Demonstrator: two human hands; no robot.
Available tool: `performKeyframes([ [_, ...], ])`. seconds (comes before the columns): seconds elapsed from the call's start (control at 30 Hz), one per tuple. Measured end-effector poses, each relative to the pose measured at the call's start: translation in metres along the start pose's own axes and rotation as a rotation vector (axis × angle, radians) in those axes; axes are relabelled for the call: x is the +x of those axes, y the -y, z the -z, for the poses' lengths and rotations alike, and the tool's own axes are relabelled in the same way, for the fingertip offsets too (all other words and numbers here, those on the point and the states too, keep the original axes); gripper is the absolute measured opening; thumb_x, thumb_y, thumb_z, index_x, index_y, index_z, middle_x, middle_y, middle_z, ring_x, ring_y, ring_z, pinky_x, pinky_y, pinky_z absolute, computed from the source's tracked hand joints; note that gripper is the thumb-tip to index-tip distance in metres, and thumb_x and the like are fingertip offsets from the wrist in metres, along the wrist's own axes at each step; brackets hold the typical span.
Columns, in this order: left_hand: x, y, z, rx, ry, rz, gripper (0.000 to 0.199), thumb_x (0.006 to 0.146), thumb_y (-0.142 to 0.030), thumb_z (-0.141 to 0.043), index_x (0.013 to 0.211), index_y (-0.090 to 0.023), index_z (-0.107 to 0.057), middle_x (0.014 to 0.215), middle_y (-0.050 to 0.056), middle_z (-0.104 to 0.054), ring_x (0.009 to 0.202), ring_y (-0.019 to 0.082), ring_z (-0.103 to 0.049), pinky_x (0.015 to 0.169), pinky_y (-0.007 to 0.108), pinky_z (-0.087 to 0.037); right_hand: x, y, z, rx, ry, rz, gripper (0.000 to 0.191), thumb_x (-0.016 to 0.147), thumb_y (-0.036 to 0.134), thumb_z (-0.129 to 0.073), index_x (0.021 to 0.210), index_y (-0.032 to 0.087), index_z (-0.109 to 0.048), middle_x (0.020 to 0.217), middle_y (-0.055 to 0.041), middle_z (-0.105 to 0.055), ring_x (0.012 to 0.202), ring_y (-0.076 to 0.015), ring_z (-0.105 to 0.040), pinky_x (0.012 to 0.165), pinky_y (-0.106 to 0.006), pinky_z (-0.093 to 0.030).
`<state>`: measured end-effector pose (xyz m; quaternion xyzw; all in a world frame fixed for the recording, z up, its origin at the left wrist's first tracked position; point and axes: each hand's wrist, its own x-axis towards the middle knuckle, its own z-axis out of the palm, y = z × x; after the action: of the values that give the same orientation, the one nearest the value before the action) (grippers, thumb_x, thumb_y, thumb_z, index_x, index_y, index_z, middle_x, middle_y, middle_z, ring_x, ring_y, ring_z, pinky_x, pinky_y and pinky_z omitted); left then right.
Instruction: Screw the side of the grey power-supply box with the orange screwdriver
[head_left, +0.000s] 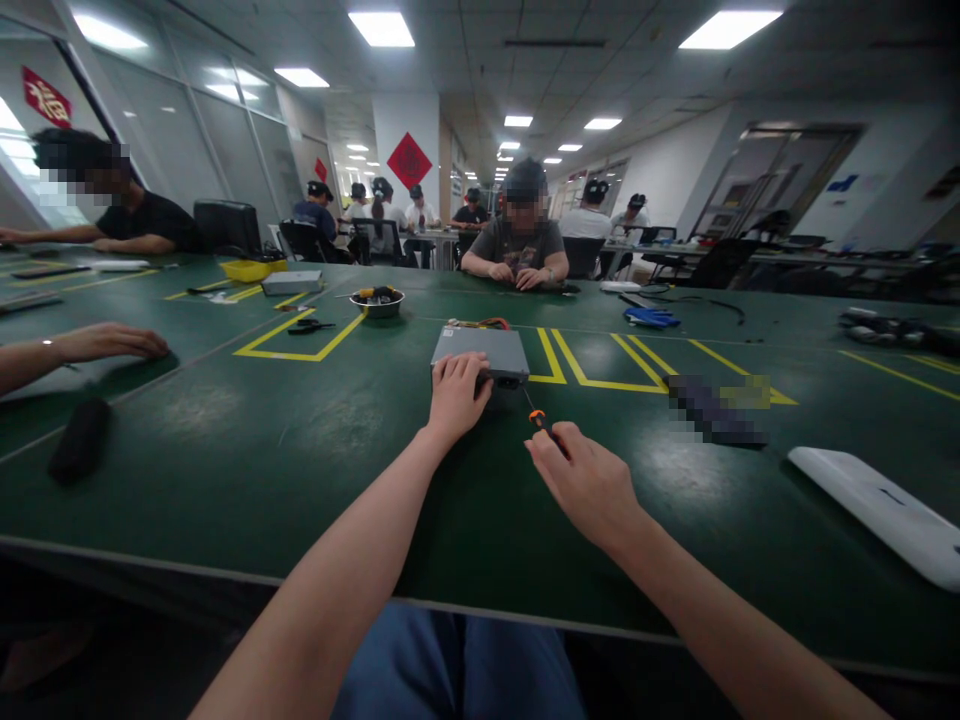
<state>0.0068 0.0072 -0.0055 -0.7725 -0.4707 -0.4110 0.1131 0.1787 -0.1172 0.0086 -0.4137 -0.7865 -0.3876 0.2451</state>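
A grey metal box (pixel 491 350) with a dark socket on its near side and coloured wires behind it rests on the green table (pixel 345 500). My left hand (pixel 457 395) lies over the box's near left corner, its fingers on the top and the thumb at the near side, holding it. In my right hand (pixel 585 475) is a screwdriver (pixel 537 417) with an orange and black handle. Its thin shaft points at the lower right part of the box's near side; whether the tip touches is too small to tell.
Beyond the box at left stand a bowl of tools (pixel 379 308), black pliers (pixel 310 326) and a yellow tray (pixel 253 270). Blue gloves (pixel 651 317) lie at back right, a white case (pixel 874 505) at right. Another person's hand (pixel 112 342) rests at left; a person (pixel 523 235) sits opposite.
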Motion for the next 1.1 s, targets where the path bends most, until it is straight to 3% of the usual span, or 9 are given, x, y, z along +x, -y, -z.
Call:
performKeyframes([
  [0.13,0.000,0.000,0.000,-0.003,-0.002,-0.002,0.018,0.083,-0.025,-0.049,0.101,-0.025,-0.050,0.121,0.000,-0.057,0.114,0.017,-0.047,0.104,0.037,-0.024,0.002,0.002,0.002,0.029,0.000,-0.061,0.013,0.089,0.025,-0.043,0.086,0.016,-0.051,0.094,-0.0107,-0.051,0.064,-0.0141,-0.048,0.056,-0.025,-0.040],
  [0.23,0.000,0.001,0.000,-0.003,-0.005,-0.009,0.019,0.083,-0.025,-0.050,0.101,-0.025,-0.050,0.121,0.000,-0.057,0.114,0.017,-0.047,0.105,0.037,-0.024,0.004,0.007,0.001,0.114,-0.027,-0.091,0.013,0.086,0.020,-0.041,0.091,0.011,-0.050,0.096,-0.0150,-0.048,0.074,-0.0180,-0.050,0.061,-0.027,-0.044],
  [0.33,0.000,0.001,0.000,-0.003,-0.007,-0.013,0.019,0.083,-0.024,-0.050,0.101,-0.026,-0.050,0.120,0.000,-0.057,0.114,0.017,-0.047,0.104,0.037,-0.024,0.001,0.006,-0.002,0.095,-0.074,-0.041,0.012,0.086,0.014,-0.041,0.094,0.012,-0.049,0.091,-0.0118,-0.049,0.071,-0.0158,-0.050,0.060,-0.025,-0.043],
  [0.47,0.000,0.001,-0.001,0.007,0.006,-0.003,0.020,0.083,-0.025,-0.049,0.103,-0.026,-0.050,0.121,0.001,-0.057,0.114,0.018,-0.047,0.104,0.038,-0.024,-0.002,-0.002,-0.005,0.001,-0.072,-0.016,0.008,0.089,0.024,-0.046,0.091,0.019,-0.052,0.083,-0.0048,-0.051,0.061,-0.0120,-0.047,0.054,-0.022,-0.037],
  [0.67,0.000,0.001,-0.001,0.003,0.000,-0.004,0.019,0.083,-0.025,-0.050,0.102,-0.026,-0.050,0.121,0.000,-0.057,0.114,0.018,-0.047,0.104,0.038,-0.024,0.000,0.000,-0.003,0.100,-0.032,-0.090,0.017,0.087,0.023,-0.043,0.099,0.013,-0.050,0.107,-0.0163,-0.046,0.077,-0.0173,-0.052,0.062,-0.026,-0.042],
  [0.8,-0.001,0.001,-0.001,-0.002,-0.004,-0.011,0.019,0.083,-0.025,-0.050,0.102,-0.026,-0.050,0.121,0.000,-0.057,0.114,0.017,-0.047,0.104,0.037,-0.024,0.000,-0.003,-0.003,-0.005,-0.055,-0.021,0.017,0.088,0.017,-0.044,0.104,0.015,-0.050,0.089,-0.0085,-0.052,0.068,-0.0146,-0.049,0.059,-0.024,-0.037],
  [0.93,0.000,0.001,0.000,0.003,0.002,0.001,0.020,0.083,-0.025,-0.050,0.102,-0.026,-0.050,0.121,0.000,-0.056,0.114,0.017,-0.047,0.105,0.037,-0.024,0.003,-0.006,0.003,-0.088,-0.079,0.028,0.012,0.089,0.030,-0.050,0.091,0.020,-0.055,0.067,0.0004,-0.049,0.055,-0.0123,-0.040,0.056,-0.026,-0.028],
  [1.1,-0.001,0.001,0.000,-0.007,-0.005,-0.004,0.019,0.083,-0.025,-0.049,0.103,-0.026,-0.050,0.121,0.000,-0.057,0.114,0.017,-0.047,0.105,0.037,-0.023,0.006,0.000,0.006,-0.031,-0.019,-0.048,0.019,0.087,0.028,-0.045,0.096,0.015,-0.056,0.079,-0.0056,-0.056,0.062,-0.0144,-0.046,0.059,-0.028,-0.028],
])
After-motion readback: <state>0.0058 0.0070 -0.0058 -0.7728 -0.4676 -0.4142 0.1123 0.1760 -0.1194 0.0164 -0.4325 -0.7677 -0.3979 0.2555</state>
